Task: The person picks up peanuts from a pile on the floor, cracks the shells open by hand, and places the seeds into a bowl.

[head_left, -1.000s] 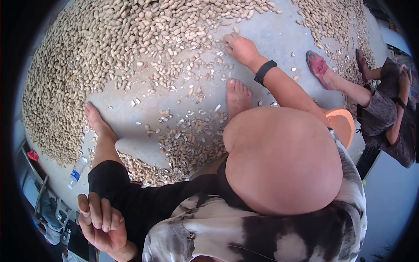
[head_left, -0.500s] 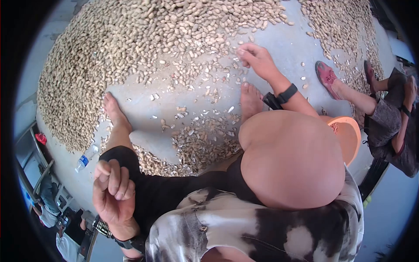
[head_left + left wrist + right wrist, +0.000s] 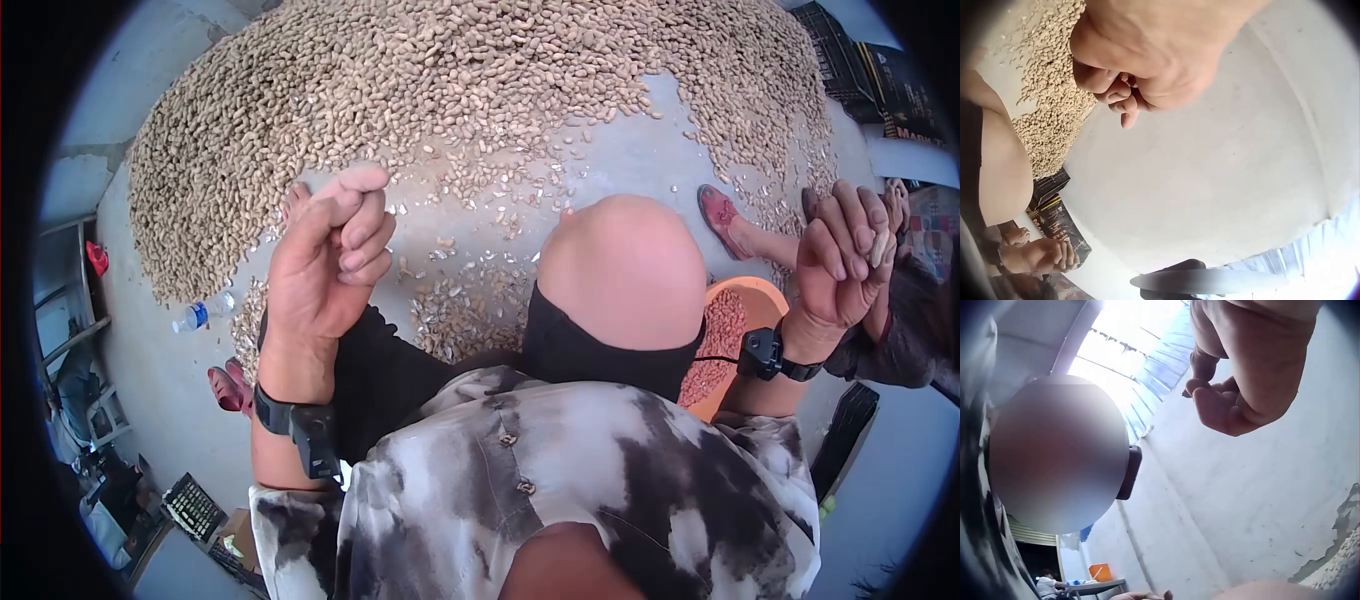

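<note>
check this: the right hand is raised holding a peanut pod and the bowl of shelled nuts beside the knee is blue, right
Not quite: the bowl is orange, not blue. The head view shows it beside the knee with reddish shelled nuts in it. The rest holds: the right hand is raised and pinches a peanut pod.

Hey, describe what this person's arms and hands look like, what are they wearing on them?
No gloves or rings show on the left hand or the right hand, and no sleeve reaches the wrists. Each wrist carries a black strap with a small black boxy device: the left wristband and the right wristband. The buttoned shirt is blotched white, grey and black.
</note>
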A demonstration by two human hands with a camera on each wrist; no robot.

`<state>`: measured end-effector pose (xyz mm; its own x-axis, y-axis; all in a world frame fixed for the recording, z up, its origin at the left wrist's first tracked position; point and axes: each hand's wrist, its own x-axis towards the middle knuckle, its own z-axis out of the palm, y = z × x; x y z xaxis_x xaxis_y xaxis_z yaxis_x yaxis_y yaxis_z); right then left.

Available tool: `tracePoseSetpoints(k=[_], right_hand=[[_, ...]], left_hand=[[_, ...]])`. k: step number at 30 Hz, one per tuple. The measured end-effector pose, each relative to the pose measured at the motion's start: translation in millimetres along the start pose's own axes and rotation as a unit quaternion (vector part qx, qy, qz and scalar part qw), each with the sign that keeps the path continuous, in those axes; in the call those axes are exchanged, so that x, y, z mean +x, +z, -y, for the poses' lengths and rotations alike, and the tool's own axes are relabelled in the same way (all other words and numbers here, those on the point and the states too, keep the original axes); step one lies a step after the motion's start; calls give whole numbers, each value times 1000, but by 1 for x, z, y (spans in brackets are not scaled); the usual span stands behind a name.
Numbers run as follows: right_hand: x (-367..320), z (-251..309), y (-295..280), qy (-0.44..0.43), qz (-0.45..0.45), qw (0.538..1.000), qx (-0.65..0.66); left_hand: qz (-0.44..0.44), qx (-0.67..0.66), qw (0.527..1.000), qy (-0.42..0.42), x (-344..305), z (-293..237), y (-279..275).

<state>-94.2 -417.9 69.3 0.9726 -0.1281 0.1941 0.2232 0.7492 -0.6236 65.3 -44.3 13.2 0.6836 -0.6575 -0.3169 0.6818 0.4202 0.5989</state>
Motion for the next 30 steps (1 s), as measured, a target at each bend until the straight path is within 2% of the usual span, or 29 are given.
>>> tracePoseSetpoints(k=[3,5,6,7,9,12,16,17,23,30], right_hand=[[1,-36,65,39,69,996,-45],[0,-76,93,52,80,986,-136],[0,-91,99,99,56,981,-155],[1,-115,104,102,50,986,-122],[-1,-145,105,140,30,979,-144],[-12,-187,96,196,4,972,-127],[-19,-213,95,228,-30,969,-91],[-18,-215,93,223,-20,969,-101],[-15,-225,88,180,-5,969,-170],[-15,-226,72,177,23,961,-213]], left_hand=[[60,36,997,-14,-6,17,27],[105,50,991,-59,-17,36,45],[131,50,987,-82,-23,43,47],[154,50,984,-76,-28,48,46],[188,48,979,-58,-41,53,36],[163,55,985,-24,-56,54,15],[78,186,979,6,-63,53,3],[66,191,979,-8,-64,49,2],[19,258,964,53,-69,47,-2],[40,273,961,32,-66,52,-1]])
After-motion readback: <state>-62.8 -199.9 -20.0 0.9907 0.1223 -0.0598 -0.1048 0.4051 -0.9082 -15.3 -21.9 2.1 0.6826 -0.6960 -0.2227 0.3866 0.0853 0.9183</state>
